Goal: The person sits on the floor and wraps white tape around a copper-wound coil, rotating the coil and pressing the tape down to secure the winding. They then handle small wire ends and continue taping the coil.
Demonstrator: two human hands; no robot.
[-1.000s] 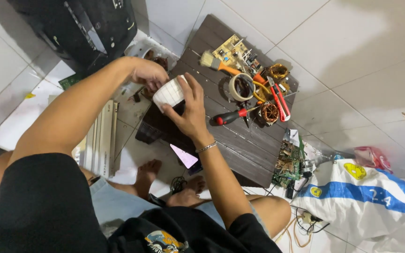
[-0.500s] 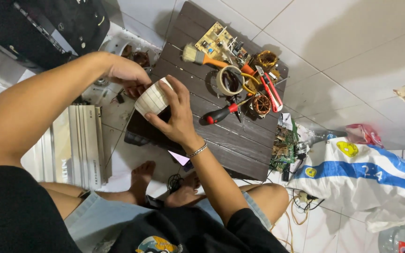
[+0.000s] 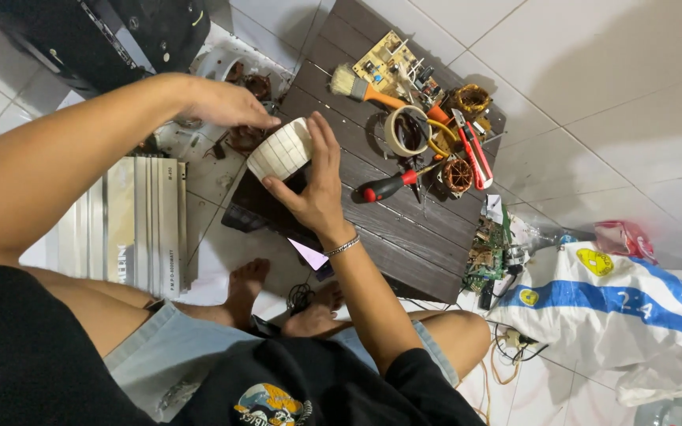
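White floor tiles (image 3: 593, 71) surrounded the dark slatted board (image 3: 404, 229) you sat behind, legs folded, bare feet just under its near edge. Your right hand (image 3: 317, 185) was cupped around the side of a white ring wrapped in taped segments (image 3: 280, 150), thumb underneath and fingers up along its far side, holding it above the board's left end. Your left hand (image 3: 226, 102) reached over from the left, its fingertips closed on the ring's top rim, so both hands gripped the same piece.

Farther back on the board lay a brush with an orange handle (image 3: 361, 85), a green circuit board (image 3: 388, 63), a roll of tape (image 3: 406, 130), a red utility knife (image 3: 471, 150) and two copper-wound coils (image 3: 471, 99). A red-handled screwdriver (image 3: 388, 187) lay just right of your right hand. Beside your left knee rested a ribbed silver metal casing (image 3: 140, 225), and a white sack with a blue stripe (image 3: 617, 308) lay on the tiles to your right.
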